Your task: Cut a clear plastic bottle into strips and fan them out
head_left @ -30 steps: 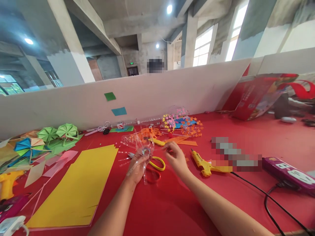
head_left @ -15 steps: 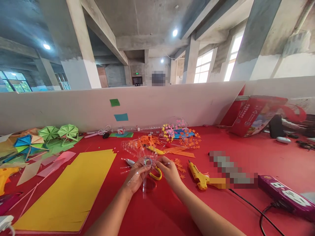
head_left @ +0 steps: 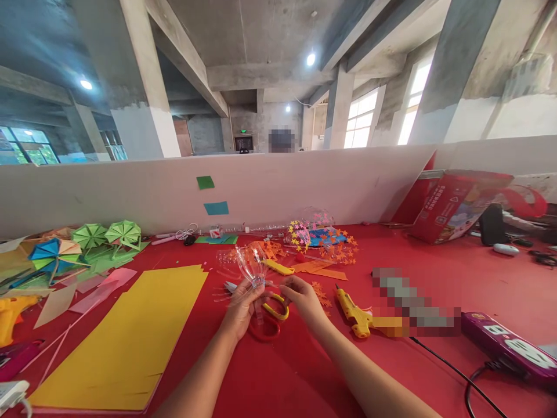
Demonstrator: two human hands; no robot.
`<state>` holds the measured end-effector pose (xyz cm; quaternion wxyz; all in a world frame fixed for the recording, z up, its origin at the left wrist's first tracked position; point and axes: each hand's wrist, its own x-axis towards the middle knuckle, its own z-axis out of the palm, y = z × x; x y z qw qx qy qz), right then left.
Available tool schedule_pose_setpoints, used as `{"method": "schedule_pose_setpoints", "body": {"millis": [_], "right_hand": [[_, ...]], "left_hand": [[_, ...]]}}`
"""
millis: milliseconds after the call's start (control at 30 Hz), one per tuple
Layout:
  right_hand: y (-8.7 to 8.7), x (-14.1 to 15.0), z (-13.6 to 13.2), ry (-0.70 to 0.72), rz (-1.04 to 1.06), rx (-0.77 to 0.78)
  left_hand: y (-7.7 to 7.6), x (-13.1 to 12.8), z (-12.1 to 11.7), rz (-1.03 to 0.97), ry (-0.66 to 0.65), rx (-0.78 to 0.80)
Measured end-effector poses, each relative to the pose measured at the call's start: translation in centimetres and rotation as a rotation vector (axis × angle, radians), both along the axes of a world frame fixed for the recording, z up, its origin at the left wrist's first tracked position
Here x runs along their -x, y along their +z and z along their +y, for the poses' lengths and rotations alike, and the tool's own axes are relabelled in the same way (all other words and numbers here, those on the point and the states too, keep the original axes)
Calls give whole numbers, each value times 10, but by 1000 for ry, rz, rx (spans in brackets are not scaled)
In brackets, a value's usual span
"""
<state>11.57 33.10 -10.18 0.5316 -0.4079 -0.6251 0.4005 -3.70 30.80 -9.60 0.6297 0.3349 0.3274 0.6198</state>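
Observation:
My left hand [head_left: 241, 305] is closed around the neck of a clear plastic bottle top [head_left: 251, 264] cut into long strips. Some strips stand up and curve inward, while others splay out to the left and hang below. My right hand [head_left: 300, 295] is closed in a pinch just right of the neck, on what looks like one thin clear strip; its tip is hard to see. Under the hands lie scissors [head_left: 281, 315] with yellow and red handle loops, partly hidden by my left hand. A yellow-handled tool [head_left: 278, 267] rests just behind them.
Orange paper stars [head_left: 319, 295] and star-covered clear plastic pieces [head_left: 337, 249] lie behind. A yellow glue gun [head_left: 354, 313] and purple power strip [head_left: 507, 342] are at right. Yellow paper sheets [head_left: 126, 337] and folded paper umbrellas [head_left: 89, 237] occupy the left. A white partition [head_left: 261, 186] borders the table.
The bottle top has tilted from facing me to more upright, its strips now rising above my left hand. My right hand stays in a pinch close by.

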Motion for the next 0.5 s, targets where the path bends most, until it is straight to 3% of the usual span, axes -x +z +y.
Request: {"method": "schedule_pose_setpoints", "body": {"millis": [300,500], "right_hand": [[8,-2,-15,-172,-274,-379],[5,0,-16,-180,-349,-468]], "left_hand": [[-5,1,3,53,-11,-43],[-8,-1,3,49,2,-48]]}}
